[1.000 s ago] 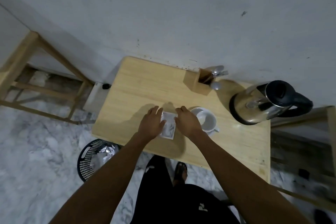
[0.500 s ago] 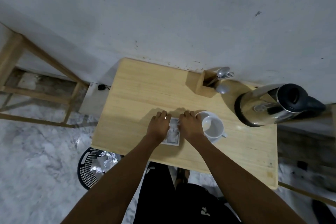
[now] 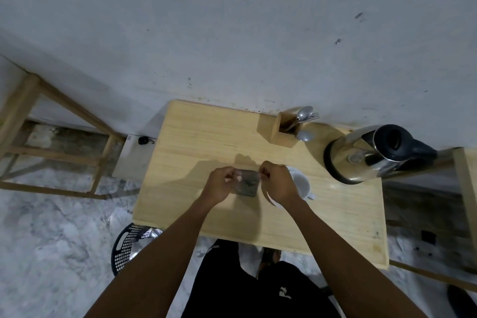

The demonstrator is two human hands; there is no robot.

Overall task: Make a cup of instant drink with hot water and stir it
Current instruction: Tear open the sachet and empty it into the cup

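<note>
Foil sachet (image 3: pixel 246 184) is pinched at its top corners by left hand (image 3: pixel 222 184) and right hand (image 3: pixel 277 183), above table (image 3: pixel 201 142), beside cup (image 3: pixel 299 184). Tearing step judged underway; pouring into cup needed next.

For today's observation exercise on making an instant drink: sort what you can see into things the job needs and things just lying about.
Needed for the job:
sachet, held by left hand and right hand
white cup
kettle
spoon in the wooden holder

Just lying about:
black basket on the floor
fork
wooden frame
</note>
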